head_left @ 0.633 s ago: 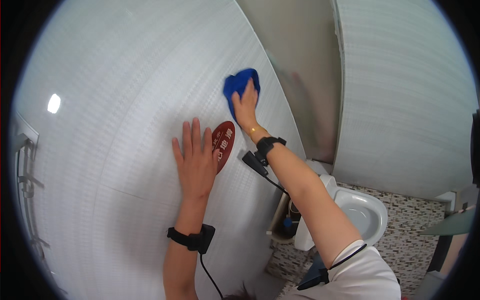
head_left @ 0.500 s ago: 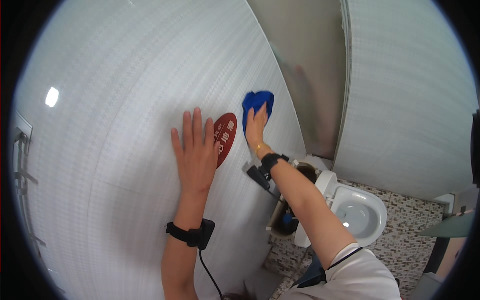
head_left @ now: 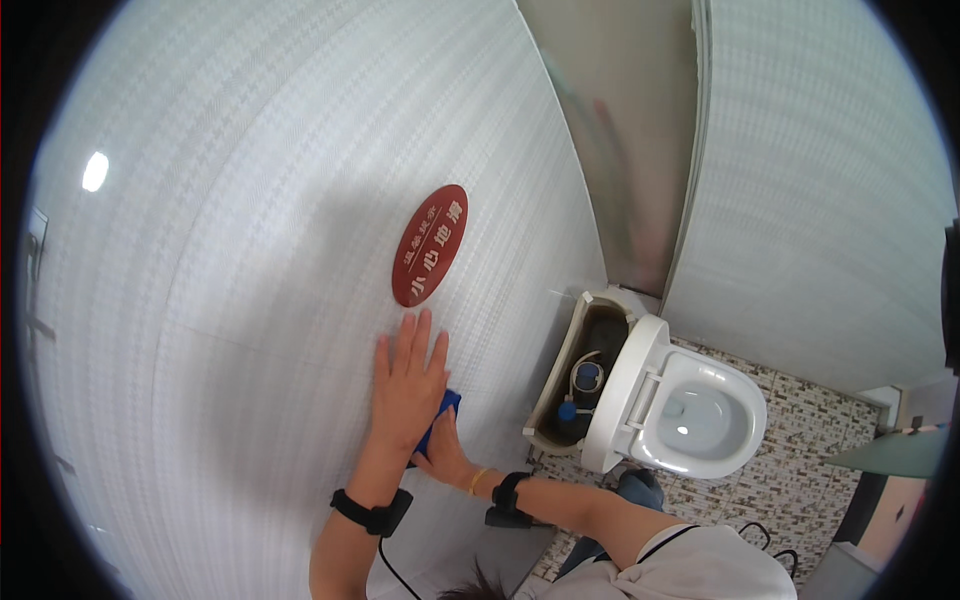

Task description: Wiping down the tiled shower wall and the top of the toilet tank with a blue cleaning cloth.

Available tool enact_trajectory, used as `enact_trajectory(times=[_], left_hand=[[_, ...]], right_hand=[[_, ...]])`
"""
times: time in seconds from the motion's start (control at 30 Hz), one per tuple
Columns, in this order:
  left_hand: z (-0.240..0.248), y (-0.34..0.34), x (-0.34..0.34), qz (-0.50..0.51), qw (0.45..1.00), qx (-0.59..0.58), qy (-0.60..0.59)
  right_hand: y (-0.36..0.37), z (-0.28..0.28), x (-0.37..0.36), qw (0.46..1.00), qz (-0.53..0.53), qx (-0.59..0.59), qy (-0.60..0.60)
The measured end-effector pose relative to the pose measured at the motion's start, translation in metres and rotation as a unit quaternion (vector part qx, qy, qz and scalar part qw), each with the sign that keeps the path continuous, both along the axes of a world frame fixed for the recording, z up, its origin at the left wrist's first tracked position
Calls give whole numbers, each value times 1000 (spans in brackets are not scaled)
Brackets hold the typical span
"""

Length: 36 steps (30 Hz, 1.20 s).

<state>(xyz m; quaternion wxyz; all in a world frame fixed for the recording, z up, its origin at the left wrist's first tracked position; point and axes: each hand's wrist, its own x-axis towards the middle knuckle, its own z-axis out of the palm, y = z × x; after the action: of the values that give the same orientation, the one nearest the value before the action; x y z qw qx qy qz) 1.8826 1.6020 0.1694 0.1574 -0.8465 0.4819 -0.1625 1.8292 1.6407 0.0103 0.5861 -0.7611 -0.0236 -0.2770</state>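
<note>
My left hand (head_left: 407,382) lies flat on the pale tiled wall (head_left: 230,260), fingers spread, just below a dark red oval sign (head_left: 429,245) stuck to the wall. My right hand (head_left: 445,455) presses a blue cloth (head_left: 440,418) against the wall, low down. The cloth is mostly hidden under my left palm and right fingers. Each wrist carries a black band.
A white toilet (head_left: 690,410) with its seat up stands to the right, its cistern (head_left: 580,375) open without a lid. A mosaic tile floor (head_left: 800,470) lies around it. A grey partition (head_left: 620,130) and another tiled wall (head_left: 830,200) close the corner.
My right hand has dragged the blue cloth down the wall from above the sign to below it. My left hand now sits lower, under the sign rather than beside it.
</note>
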Motion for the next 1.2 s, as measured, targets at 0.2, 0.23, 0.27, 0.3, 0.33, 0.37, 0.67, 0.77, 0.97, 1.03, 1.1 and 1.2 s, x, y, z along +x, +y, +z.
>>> enact_trajectory(times=[0.2,0.23,0.27,0.3,0.33,0.37,0.67,0.77,0.97,1.03,1.1,1.2], left_hand=[[-14,35,-29,24,999,-9,43],[-17,43,-32,24,999,-8,42],[-20,50,-35,24,999,-7,41],[-26,52,-37,23,999,-11,48],[-27,59,-41,38,998,-19,38],[-30,69,-47,53,998,-28,27],[-52,152,-97,89,989,-69,91],[-43,185,-109,79,984,-113,113],[-55,177,-138,64,947,-259,180],[-69,164,-152,62,917,-349,185],[-94,149,-160,85,871,-431,221],[-135,115,-160,112,785,-528,304]], right_hand=[[-65,-8,95,938,-303,169,-4],[-87,-5,110,922,-314,224,27],[-107,-4,120,903,-323,277,58],[-128,-7,125,893,-331,293,82],[-128,-10,125,884,-330,314,107],[-114,-12,118,885,-325,313,115],[76,-32,22,865,-273,374,191],[95,-4,-5,830,-189,468,237],[53,-18,-55,675,-83,711,179],[35,-26,-85,661,-5,740,120],[5,-33,-117,752,16,648,121],[-51,-12,-160,883,-87,456,66]])
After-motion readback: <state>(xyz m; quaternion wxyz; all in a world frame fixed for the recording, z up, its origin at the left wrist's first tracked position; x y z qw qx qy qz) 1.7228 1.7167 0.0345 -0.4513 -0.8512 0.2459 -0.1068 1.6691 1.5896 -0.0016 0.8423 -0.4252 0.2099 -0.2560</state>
